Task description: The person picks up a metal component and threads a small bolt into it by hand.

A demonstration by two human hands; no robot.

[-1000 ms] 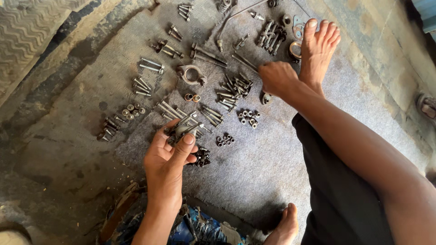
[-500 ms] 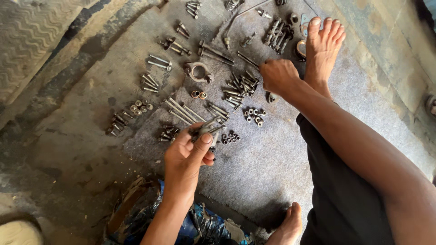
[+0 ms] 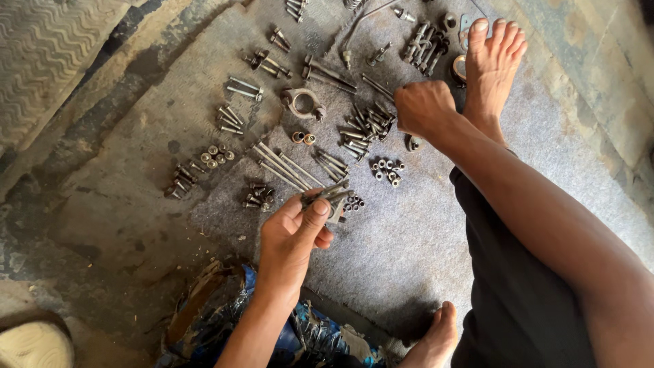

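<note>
1. While the person sits on the floor, the left hand (image 3: 293, 235) is curled around a small bundle of bolts (image 3: 327, 195), thumb pressed over their near ends, the shanks poking out toward the upper right.
2. That bundle is held just above the grey mat (image 3: 409, 245), beside a little cluster of dark nuts (image 3: 352, 202) and near the row of long bolts (image 3: 283, 165) laid side by side.
3. The right hand (image 3: 424, 109) is closed into a loose fist, knuckles up, resting at the edge of a heap of short bolts (image 3: 364, 129); whether it grips anything I cannot tell.
4. A bare foot (image 3: 494, 65) lies flat just right of that hand.
5. A group of pale washers (image 3: 387, 170) sits below the heap, apart from it.
6. A metal clamp ring (image 3: 303, 103) lies left of the heap, with two small brass-coloured rings (image 3: 303, 138) just below it.
7. More sorted piles of bolts and nuts spread leftward onto the bare concrete floor (image 3: 102, 204).
8. A second bare foot (image 3: 432, 341) shows at the bottom edge.
</note>
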